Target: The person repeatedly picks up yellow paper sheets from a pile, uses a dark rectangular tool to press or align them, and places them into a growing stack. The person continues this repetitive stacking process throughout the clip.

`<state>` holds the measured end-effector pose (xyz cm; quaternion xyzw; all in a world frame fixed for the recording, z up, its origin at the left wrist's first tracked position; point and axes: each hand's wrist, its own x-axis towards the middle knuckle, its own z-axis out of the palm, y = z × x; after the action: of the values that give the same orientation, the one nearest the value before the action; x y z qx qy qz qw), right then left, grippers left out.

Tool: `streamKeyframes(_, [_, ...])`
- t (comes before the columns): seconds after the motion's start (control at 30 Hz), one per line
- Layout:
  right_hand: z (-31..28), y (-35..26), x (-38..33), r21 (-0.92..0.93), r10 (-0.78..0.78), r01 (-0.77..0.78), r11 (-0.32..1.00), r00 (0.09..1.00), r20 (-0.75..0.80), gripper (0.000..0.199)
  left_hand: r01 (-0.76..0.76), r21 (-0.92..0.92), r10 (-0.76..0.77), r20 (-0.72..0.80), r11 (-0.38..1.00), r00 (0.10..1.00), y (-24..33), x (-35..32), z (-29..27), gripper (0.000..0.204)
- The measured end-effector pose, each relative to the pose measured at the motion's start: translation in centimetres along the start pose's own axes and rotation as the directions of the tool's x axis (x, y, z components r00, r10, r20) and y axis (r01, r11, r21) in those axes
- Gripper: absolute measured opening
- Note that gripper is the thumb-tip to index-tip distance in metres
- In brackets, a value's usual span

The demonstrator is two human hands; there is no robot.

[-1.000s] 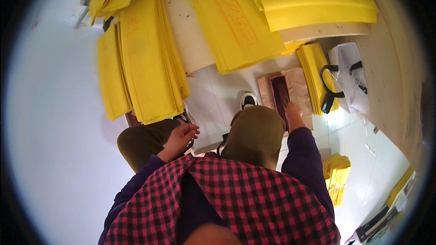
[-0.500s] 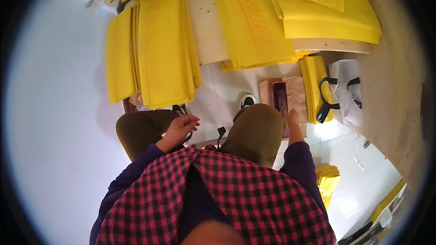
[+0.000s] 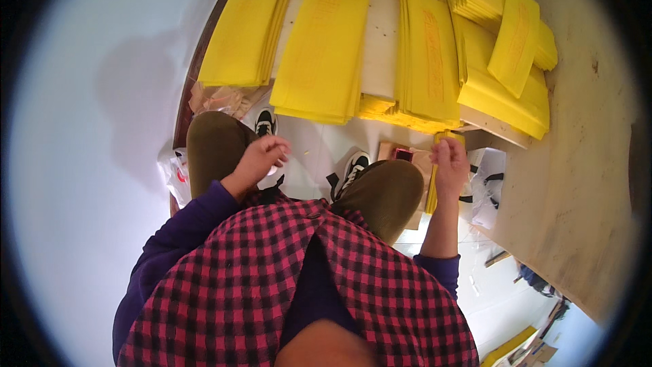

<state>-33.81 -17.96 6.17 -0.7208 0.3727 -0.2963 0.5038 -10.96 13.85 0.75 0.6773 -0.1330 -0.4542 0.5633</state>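
1. Where the right hand [image 3: 451,166] hangs beside the right knee [image 3: 387,190], its fingers are clamped on a thin stack of yellow envelopes [image 3: 435,180] – held upright, top edge at the fingertips, lower end dropping past the wrist.
2. Left hand [image 3: 261,158]: curled loosely over the left knee [image 3: 214,153], fingers drawn together; whether it pinches anything cannot be told.
3. Held stack sits just below the near edge of the white table [image 3: 380,47], touching nothing on it.
4. Table load: four flat piles of yellow envelopes [image 3: 326,47] side by side, further piles heaped toward the right end [image 3: 506,75], several overhanging the near edge.
5. Brown cardboard box [image 3: 407,158]: on the floor just left of the right hand, partly hidden by the knee.
6. White bag with black straps [image 3: 489,183]: on the floor just right of the right hand.
7. Open room – a strip of pale floor [image 3: 319,146] between the two shoes and the table edge; a blank wall [image 3: 88,129] closes the left side.
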Motion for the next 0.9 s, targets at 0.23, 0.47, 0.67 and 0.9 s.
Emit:
streamKeyframes(0.23, [10.1, -5.2, 4.2, 0.068, -0.006, -0.019, 0.997, 0.939, 0.345, 0.027, -0.082, -0.386, 0.027, -0.147, 0.919, 0.989, 2.7, 2.0, -1.0, 0.068])
streamKeyframes(0.47, [18.0, -5.6, 8.0, -0.169, 0.026, 0.024, 0.985, 0.957, 0.29, 0.049, -0.11, -0.633, -0.049, -0.228, 0.766, 0.972, 5.0, 5.3, 2.3, 0.088])
streamKeyframes(0.67, [19.3, -7.0, 9.0, -0.059, 0.079, -0.06, 0.996, 0.906, 0.416, 0.046, -0.307, -0.469, 0.141, -0.356, 0.828, 0.924, 6.5, 6.4, 4.5, 0.089])
streamKeyframes(0.9, [19.8, -6.9, 9.7, -0.088, 0.153, -0.127, 0.988, 0.895, 0.419, 0.043, -0.263, -0.466, 0.129, -0.299, 0.845, 0.946, 6.6, 6.4, 2.3, 0.08])
